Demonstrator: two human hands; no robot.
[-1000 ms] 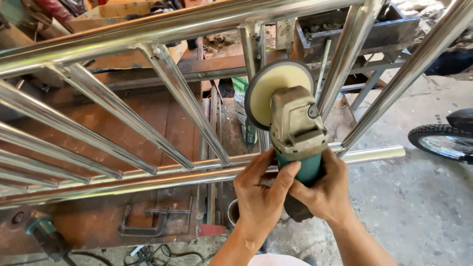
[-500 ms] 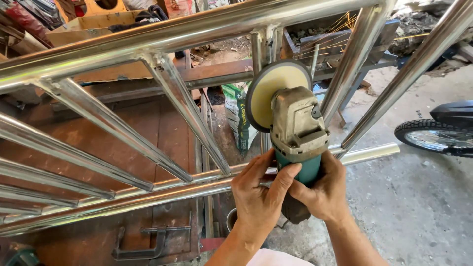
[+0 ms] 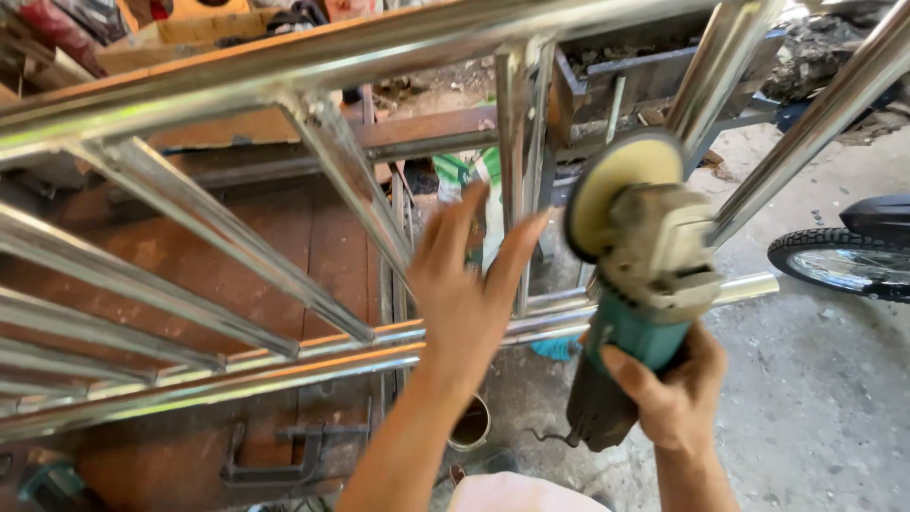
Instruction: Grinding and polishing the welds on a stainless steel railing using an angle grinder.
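Right hand [image 3: 678, 398] fingers wrapped round teal angle grinder [image 3: 645, 284] body — left hand [image 3: 469, 294] open, fingers spread, before stainless steel railing frame [image 3: 313, 161].

- The left hand [image 3: 469, 284] is raised with palm forward and fingers spread, empty; its bare forearm slants up from the lower centre.
- The right hand [image 3: 668, 393] is closed in a firm grip, thumb wrapped across, wrist rising from below.

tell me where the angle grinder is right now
In the head view, the angle grinder is right of centre, gripped by the right hand, its disc close to the steel frame.
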